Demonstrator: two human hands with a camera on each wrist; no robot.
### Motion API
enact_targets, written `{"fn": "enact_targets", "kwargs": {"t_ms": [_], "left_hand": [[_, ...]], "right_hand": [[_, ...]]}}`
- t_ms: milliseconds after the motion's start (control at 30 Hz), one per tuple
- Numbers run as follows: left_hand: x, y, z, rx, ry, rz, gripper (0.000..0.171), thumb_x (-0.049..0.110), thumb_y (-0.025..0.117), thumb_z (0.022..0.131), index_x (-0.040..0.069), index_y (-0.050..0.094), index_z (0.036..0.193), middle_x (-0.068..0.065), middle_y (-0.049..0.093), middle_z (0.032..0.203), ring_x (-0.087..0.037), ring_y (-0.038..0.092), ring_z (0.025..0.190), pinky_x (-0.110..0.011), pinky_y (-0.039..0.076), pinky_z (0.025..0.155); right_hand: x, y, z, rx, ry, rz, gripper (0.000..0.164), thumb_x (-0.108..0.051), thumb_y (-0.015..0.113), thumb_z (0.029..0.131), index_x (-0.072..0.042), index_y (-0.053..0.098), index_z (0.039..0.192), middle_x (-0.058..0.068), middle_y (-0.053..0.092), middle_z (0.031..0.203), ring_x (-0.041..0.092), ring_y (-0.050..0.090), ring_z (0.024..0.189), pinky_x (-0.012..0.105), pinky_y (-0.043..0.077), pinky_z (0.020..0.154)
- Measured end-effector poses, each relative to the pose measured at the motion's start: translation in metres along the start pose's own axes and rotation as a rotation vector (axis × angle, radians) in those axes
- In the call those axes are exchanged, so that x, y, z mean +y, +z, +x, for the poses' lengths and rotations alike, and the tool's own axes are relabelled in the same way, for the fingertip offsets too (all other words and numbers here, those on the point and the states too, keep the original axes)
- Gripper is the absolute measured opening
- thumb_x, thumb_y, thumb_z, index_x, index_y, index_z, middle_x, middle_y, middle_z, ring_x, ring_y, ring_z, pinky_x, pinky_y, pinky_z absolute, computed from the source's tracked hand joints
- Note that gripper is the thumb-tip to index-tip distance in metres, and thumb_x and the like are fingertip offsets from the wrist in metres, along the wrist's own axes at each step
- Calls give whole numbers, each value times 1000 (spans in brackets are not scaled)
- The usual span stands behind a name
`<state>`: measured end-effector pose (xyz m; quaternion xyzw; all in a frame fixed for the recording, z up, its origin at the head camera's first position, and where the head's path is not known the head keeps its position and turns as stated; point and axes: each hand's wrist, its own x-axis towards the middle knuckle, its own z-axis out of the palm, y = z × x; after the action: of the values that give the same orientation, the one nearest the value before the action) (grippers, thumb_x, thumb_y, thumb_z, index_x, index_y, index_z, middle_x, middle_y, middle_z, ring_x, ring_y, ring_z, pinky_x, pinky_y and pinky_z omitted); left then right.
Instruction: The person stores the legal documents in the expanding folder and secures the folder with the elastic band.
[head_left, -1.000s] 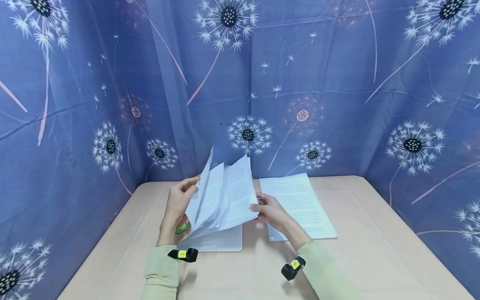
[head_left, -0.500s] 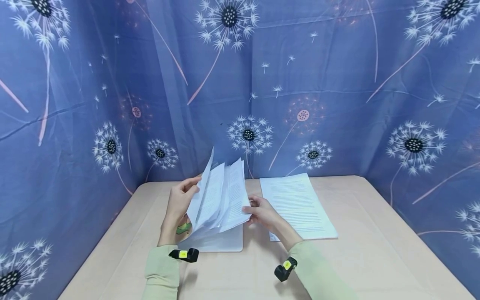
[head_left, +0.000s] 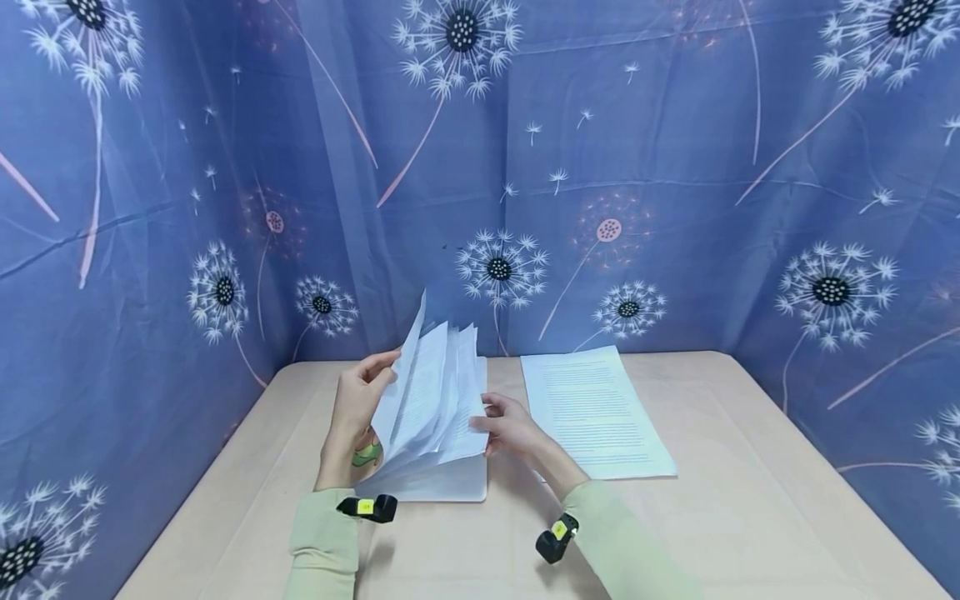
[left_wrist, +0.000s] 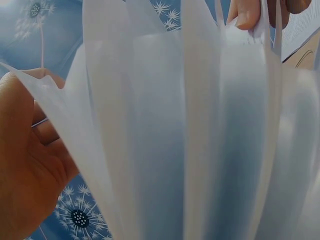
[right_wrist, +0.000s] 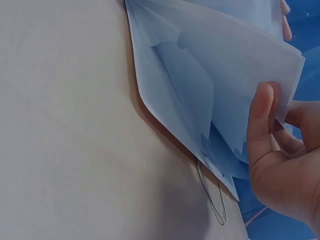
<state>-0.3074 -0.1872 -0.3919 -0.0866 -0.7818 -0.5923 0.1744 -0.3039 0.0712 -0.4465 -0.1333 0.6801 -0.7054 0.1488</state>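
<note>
A folder (head_left: pixel 467 483) stands fanned open on the table, its white back cover lying flat. Printed pages (head_left: pixel 423 387) rise from it, and in the left wrist view they look like translucent sleeves (left_wrist: pixel 155 125). My left hand (head_left: pixel 356 406) holds the raised front cover and first leaves between thumb and fingers. Part of a green and orange picture (head_left: pixel 367 454) shows by that wrist. With thumb on top, my right hand (head_left: pixel 512 425) pinches the right edge of a bunch of pages. A thin loop of cord (right_wrist: pixel 212 202) hangs from the folder's edge in the right wrist view.
To the right of the folder lies a stack of printed sheets (head_left: pixel 607 417), partly covered by my right forearm. The beige table (head_left: pixel 750 517) has rounded back corners. A blue dandelion-print curtain (head_left: pixel 675 167) encloses it at the back and sides.
My right hand has moved left with the bunch of pages, bringing them closer to the other leaves. More of the back cover now shows at the right. My left hand stays in place.
</note>
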Motion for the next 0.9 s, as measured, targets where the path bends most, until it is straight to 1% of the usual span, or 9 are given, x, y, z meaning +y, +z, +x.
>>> {"fn": "enact_targets", "kwargs": {"t_ms": [133,267,400,467,533,600,700,767,900], "left_hand": [[5,-1,-1,-9,-26,-5,33,8,55,96,7,68,127,-12,67,131,-24,66,112,-14,51,82],[21,-1,-7,-11,-43,-8,34,5,55,95,2,67,126,-15,66,131,-26,65,112,-14,51,82],[35,-1,-14,0,-32,10,33,4,55,94,-2,67,125,-19,65,130,-20,67,106,-14,51,81],[37,-1,-14,3,-35,13,33,4,55,94,-2,67,124,-19,66,130,-19,67,106,-14,51,81],[35,-1,-13,-1,-38,15,34,4,55,94,-2,67,125,-19,65,130,-18,67,106,-14,50,81],[29,-1,-10,-2,-52,7,34,5,55,94,1,67,125,-16,66,131,-22,66,110,-14,50,82],[15,0,-4,1,-41,0,34,7,56,95,5,68,126,-14,66,131,-25,65,112,-14,49,81],[6,1,-1,9,-28,-2,33,8,56,95,7,69,125,-12,67,130,-25,65,112,-14,50,82],[-1,1,1,25,2,3,32,10,57,94,9,71,123,-11,68,128,-17,66,106,-15,50,81]], "right_hand": [[0,5,1,-9,15,-19,49,-2,61,92,6,45,138,-2,58,80,6,52,48,21,48,45],[0,9,4,3,35,-31,53,-3,62,92,4,43,141,0,53,83,6,49,47,20,47,44],[0,15,7,5,27,-54,53,-3,63,92,4,44,141,0,52,83,5,46,46,20,45,42],[0,18,8,5,13,-74,49,-2,62,92,4,47,138,-1,53,80,5,43,44,19,43,41],[0,21,9,8,-1,-106,46,-1,62,91,4,50,135,-3,55,77,5,41,43,20,41,39],[1,23,10,22,-4,-142,44,-2,63,90,2,53,133,-4,56,76,5,38,43,20,39,39],[2,27,12,51,1,-213,45,-4,66,88,-1,57,131,-4,59,79,5,36,43,21,38,38],[2,30,13,64,8,-237,46,-5,67,86,-2,58,132,-4,59,80,5,35,42,21,38,39],[2,35,15,69,0,-259,50,-1,66,85,0,56,134,-1,59,81,5,34,41,21,37,38]]}}
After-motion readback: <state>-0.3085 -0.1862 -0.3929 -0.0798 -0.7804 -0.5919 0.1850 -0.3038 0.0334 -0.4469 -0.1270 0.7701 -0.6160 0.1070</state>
